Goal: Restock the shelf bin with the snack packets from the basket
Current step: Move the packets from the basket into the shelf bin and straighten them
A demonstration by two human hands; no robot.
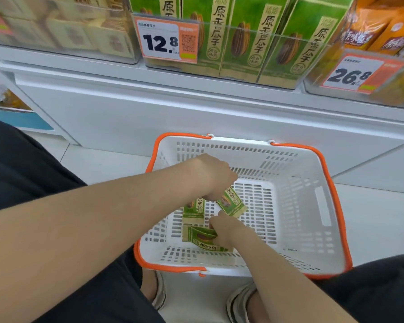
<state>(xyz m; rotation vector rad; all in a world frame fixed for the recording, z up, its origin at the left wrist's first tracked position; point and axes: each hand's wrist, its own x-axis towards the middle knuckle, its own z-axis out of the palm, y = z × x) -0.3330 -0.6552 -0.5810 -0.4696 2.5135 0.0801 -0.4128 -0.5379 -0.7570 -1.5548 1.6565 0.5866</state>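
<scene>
three green snack packets lie in the white basket (296, 206), toward its left side. the left grip (216, 180) reaches down, fingers curled on the upper end of the tilted packet (232, 203). the right grip (223, 230) clasps the near packet (202, 238) by its right edge. the third packet (194, 209) lies untouched just beside the left grip's fingertips. the shelf bin (285, 40) above holds matching packets.
</scene>
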